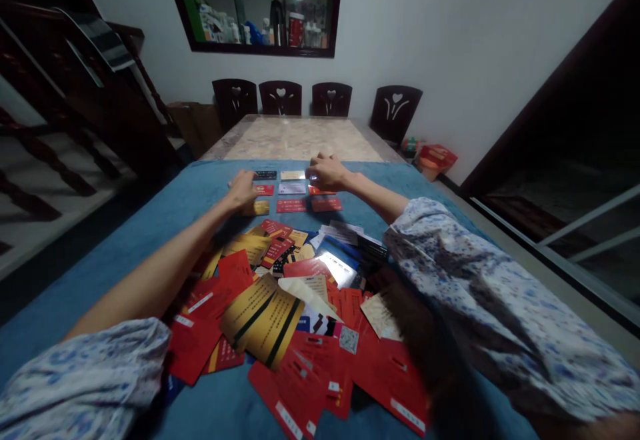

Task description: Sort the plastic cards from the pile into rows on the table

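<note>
Small cards lie in short rows on a blue cloth [380, 187] before me. My left hand [243, 189] rests at the rows' left side, fingers bent loosely, tips by the edge of a black card [266, 175]. My right hand [327, 171] is at the far right corner, fingers curled down over a pale, shiny card [312, 176] that is mostly hidden. Between the hands lie a cream card [293, 175], a white card [291, 189] and a red card [291, 206]. A gold card [261, 209] sits below my left hand.
Nearer me spreads a heap of red envelopes [395, 380], gold cards [263, 317] and a blue card [337, 260]. The bare marble tabletop [305, 137] continues beyond the cloth. Dark chairs [280, 98] stand at the far end. A stair railing [75, 87] is on the left.
</note>
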`<state>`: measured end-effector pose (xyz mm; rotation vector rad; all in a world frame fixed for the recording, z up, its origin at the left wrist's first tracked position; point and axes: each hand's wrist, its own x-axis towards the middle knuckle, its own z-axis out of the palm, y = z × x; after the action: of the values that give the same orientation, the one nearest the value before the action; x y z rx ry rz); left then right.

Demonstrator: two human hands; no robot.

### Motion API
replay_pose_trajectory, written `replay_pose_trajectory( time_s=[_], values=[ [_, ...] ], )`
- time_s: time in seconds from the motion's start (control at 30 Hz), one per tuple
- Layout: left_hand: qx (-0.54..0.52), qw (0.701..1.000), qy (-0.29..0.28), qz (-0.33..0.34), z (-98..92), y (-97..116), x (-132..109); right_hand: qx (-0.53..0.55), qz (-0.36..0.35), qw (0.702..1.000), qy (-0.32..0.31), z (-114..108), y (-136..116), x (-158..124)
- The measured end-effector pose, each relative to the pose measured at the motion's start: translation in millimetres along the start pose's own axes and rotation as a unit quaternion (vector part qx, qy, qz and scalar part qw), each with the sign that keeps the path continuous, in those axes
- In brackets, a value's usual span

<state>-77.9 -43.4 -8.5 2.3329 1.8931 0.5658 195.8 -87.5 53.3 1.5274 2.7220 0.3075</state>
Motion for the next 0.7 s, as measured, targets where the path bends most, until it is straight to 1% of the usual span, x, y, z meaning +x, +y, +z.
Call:
replay_pose_trajectory(
  time_s=[0.1,0.27,0.4,0.5,0.7],
  values=[
    [0.014,1.000,-0.005,0.015,0.9,17.9,-18.9,0.000,-0.010,1.000,-0.002,0.5,-1.8,-19.2],
    [-0.008,0.996,-0.020,0.084,4.4,48.5,-44.3,0.000,-0.020,1.000,0.000,8.1,-3.6,-49.5],
    [-0.032,0.988,-0.019,0.150,7.9,75.3,-65.0,0.002,-0.018,1.000,0.005,15.0,-4.0,-75.9],
    [-0.042,0.982,-0.027,0.181,11.1,94.6,-80.6,0.011,-0.020,1.000,0.012,20.1,-3.0,-96.8],
    [-0.062,0.969,-0.050,0.236,18.9,121.9,-100.5,0.045,-0.016,0.998,0.031,31.5,-0.1,-132.6]
  ],
)
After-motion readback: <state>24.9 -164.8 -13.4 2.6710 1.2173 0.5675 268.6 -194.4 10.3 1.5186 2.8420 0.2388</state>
